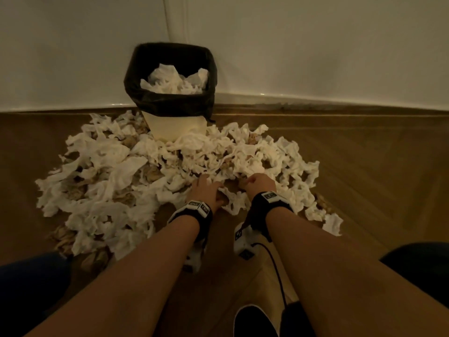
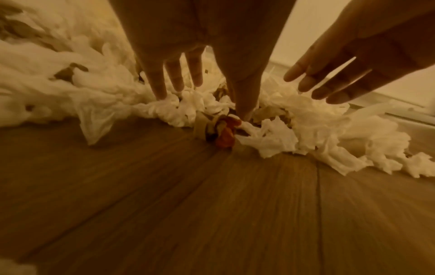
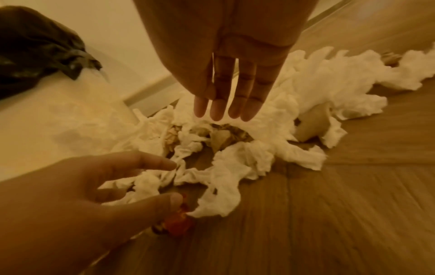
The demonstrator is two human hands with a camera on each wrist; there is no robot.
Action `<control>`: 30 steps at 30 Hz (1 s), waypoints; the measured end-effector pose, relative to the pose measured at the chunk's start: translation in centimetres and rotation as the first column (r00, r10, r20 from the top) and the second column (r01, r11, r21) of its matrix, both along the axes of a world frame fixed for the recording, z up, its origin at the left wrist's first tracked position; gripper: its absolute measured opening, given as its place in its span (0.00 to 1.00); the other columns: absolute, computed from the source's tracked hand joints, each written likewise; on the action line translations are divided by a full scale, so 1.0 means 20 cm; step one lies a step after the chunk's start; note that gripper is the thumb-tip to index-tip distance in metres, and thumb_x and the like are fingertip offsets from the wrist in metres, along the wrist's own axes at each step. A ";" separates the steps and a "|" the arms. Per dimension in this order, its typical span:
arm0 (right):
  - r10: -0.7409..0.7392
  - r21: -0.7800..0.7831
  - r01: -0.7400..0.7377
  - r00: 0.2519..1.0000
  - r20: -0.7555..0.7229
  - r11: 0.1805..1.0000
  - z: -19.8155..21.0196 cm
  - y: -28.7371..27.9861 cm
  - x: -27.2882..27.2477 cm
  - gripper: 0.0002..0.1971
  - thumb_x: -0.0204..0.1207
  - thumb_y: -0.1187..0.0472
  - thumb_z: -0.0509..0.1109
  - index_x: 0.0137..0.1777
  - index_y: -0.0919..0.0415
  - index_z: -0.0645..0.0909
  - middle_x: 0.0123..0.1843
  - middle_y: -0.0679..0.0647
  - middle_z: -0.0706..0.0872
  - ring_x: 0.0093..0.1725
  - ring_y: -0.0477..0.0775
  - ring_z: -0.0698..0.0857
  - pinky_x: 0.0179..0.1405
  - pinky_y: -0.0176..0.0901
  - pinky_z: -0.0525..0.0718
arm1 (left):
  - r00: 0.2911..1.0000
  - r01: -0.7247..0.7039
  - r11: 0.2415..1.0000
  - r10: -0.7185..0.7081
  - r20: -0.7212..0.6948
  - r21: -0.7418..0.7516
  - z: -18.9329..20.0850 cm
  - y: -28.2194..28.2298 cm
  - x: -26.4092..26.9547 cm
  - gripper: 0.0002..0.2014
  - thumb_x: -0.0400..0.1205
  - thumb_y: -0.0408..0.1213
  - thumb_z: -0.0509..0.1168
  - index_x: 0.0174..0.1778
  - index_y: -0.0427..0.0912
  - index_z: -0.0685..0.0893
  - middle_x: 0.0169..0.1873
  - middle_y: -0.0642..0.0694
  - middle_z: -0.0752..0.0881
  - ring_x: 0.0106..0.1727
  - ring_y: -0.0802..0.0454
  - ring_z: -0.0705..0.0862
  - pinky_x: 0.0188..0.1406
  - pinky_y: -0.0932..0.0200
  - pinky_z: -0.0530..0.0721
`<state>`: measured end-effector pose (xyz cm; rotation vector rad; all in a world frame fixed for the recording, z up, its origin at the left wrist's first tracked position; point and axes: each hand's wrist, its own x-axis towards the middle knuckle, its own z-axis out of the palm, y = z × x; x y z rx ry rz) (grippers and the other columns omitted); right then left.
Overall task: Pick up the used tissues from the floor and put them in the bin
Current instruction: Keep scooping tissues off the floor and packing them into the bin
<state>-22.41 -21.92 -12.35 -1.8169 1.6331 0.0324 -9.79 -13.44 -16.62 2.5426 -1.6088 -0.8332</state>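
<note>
Both grips apart, holding nothing. Left hand (image 1: 206, 190) spread with straight fingers (image 2: 160, 87) touching the near edge of the tissue heap, thumb down beside a small red-and-orange scrap (image 2: 223, 134) on the bare floor. Right hand (image 1: 258, 184) just beside it, fingers (image 3: 226, 104) straight and close together, hovering over a hollow in the pile where brownish paper shows through; in the head view its fingers look curled, but the wrist views show them extended.

Used tissues (image 1: 136, 171) spread in a wide crumpled drift across the wooden floor (image 1: 364, 178), piled right up against the base of the bin (image 1: 177, 127). Bin against the white wall (image 1: 315, 45), lined with a black bag (image 1: 167, 103), already heaped with tissues near the rim.

Probably the start of a two-handed scoop. Best done by sliding both palms in low from opposite sides, under the loose edge, then pressing together to compact the bundle before lifting. Worth keeping the load modest: light, springy paper likely to shed off the sides. Likely need to press down the contents of the bin first, since little room seems left.
</note>
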 end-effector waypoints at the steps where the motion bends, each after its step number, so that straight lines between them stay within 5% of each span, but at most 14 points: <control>1: -0.017 -0.002 0.017 1.000 0.015 1.000 -0.01 0.01 -0.02 0.12 0.80 0.63 0.60 0.50 0.61 0.86 0.57 0.59 0.86 0.53 0.61 0.83 0.48 0.46 0.80 | 1.000 -0.003 1.000 0.003 0.009 0.010 -0.02 0.00 -0.01 0.23 0.78 0.49 0.68 0.69 0.58 0.72 0.79 0.43 0.55 0.79 0.35 0.55 0.74 0.41 0.67; 10: -0.011 -0.001 0.012 0.997 0.072 1.000 -0.11 0.12 -0.02 0.15 0.79 0.68 0.57 0.54 0.58 0.85 0.61 0.60 0.83 0.58 0.60 0.82 0.50 0.46 0.79 | 0.998 0.054 0.998 -0.055 0.027 0.032 -0.12 0.07 0.08 0.11 0.81 0.34 0.62 0.60 0.42 0.80 0.67 0.37 0.71 0.65 0.39 0.74 0.62 0.51 0.77; 15: 0.100 -0.161 -0.112 0.992 -0.077 0.981 -0.15 0.17 0.04 0.15 0.81 0.61 0.59 0.66 0.56 0.76 0.69 0.59 0.71 0.70 0.62 0.67 0.67 0.53 0.71 | 0.973 -0.197 0.976 0.182 -0.143 -0.096 -0.10 0.08 0.10 0.17 0.82 0.27 0.56 0.66 0.45 0.72 0.64 0.35 0.75 0.62 0.38 0.77 0.55 0.50 0.77; 19: 0.221 -0.216 -0.275 0.944 -0.245 0.937 -0.14 0.21 0.06 0.20 0.79 0.51 0.64 0.69 0.54 0.72 0.73 0.59 0.65 0.74 0.65 0.61 0.68 0.55 0.72 | 0.946 -0.273 0.947 0.233 -0.225 -0.168 -0.06 0.07 0.13 0.14 0.86 0.33 0.49 0.62 0.43 0.78 0.61 0.35 0.78 0.58 0.41 0.79 0.54 0.52 0.76; 25: 0.361 -0.041 -0.399 0.865 -0.349 0.916 -0.16 0.28 0.12 0.30 0.75 0.47 0.68 0.75 0.43 0.62 0.82 0.55 0.50 0.79 0.72 0.49 0.71 0.68 0.67 | 0.829 -0.492 0.842 0.374 -0.416 -0.222 0.02 0.05 0.17 0.13 0.79 0.38 0.68 0.59 0.41 0.80 0.52 0.44 0.82 0.48 0.50 0.80 0.46 0.58 0.77; 30: 0.419 0.144 -0.394 0.826 -0.377 0.908 -0.19 0.32 0.14 0.32 0.79 0.52 0.64 0.79 0.39 0.52 0.82 0.54 0.46 0.78 0.74 0.49 0.71 0.74 0.61 | 0.786 -0.504 0.853 0.387 -0.482 -0.137 0.03 0.03 0.18 0.28 0.75 0.22 0.62 0.70 0.48 0.71 0.67 0.39 0.73 0.59 0.40 0.78 0.57 0.49 0.82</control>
